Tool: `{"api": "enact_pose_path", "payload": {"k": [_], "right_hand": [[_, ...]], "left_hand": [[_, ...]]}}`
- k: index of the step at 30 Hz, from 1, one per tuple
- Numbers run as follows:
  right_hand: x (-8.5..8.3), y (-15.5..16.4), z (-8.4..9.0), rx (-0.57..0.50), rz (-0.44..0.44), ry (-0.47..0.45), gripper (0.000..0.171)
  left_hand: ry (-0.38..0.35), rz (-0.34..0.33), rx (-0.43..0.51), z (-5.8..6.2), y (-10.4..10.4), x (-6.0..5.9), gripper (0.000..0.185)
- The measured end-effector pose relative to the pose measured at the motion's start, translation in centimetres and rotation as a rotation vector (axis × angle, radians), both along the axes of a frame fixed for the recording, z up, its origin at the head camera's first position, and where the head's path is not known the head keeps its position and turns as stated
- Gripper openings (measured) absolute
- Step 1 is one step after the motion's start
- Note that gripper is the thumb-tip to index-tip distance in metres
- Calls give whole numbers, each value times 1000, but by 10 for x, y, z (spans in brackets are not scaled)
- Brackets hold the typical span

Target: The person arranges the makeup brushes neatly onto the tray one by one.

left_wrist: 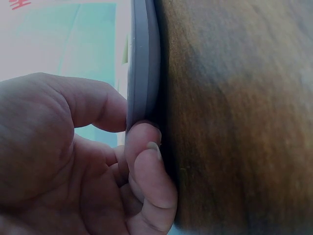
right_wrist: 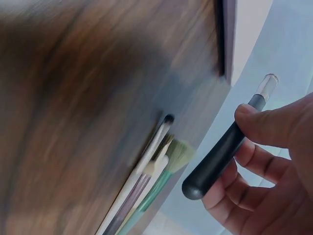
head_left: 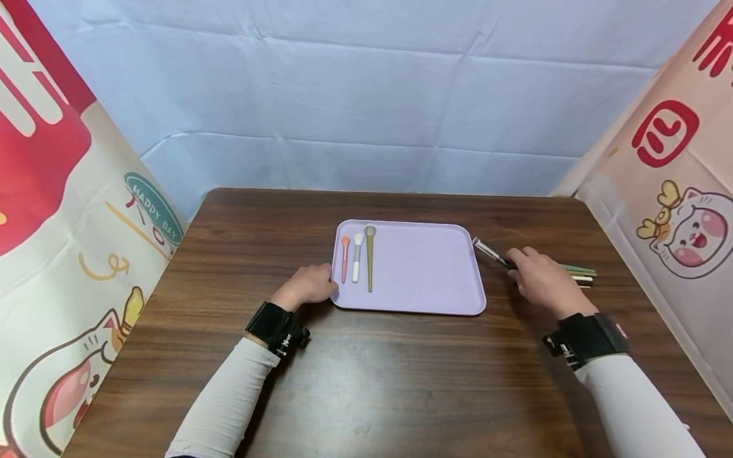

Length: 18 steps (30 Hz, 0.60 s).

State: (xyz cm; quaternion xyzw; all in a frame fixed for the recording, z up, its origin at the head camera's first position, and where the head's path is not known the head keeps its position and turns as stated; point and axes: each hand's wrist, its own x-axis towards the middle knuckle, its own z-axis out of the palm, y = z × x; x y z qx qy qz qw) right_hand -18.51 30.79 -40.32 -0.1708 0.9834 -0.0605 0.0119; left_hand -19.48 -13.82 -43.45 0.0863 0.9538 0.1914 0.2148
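My left hand pinches the left rim of a lilac tray, thumb on the upper side and fingertips curled at the underside in the left wrist view. On the tray's left part lie a pink makeup brush, a white-and-grey makeup brush and a longer olive-green makeup brush, side by side. Just off the tray's right edge, my right hand holds a black-handled makeup brush between thumb and fingers. Its silvery end points toward the tray.
Several more makeup brushes, one with a green handle and pale green bristles, lie bunched on the brown wooden table by my right hand. A pale blue cloth hangs behind the table, with printed sheets at both sides.
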Motion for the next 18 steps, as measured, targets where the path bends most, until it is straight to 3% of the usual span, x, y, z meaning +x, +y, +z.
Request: {"api": "enact_pose_path", "payload": {"k": [18], "right_hand": [[-12,-40,1,-65,2,7,24]], "left_hand": [[20,-22,-24,0,0,-1,24]]}}
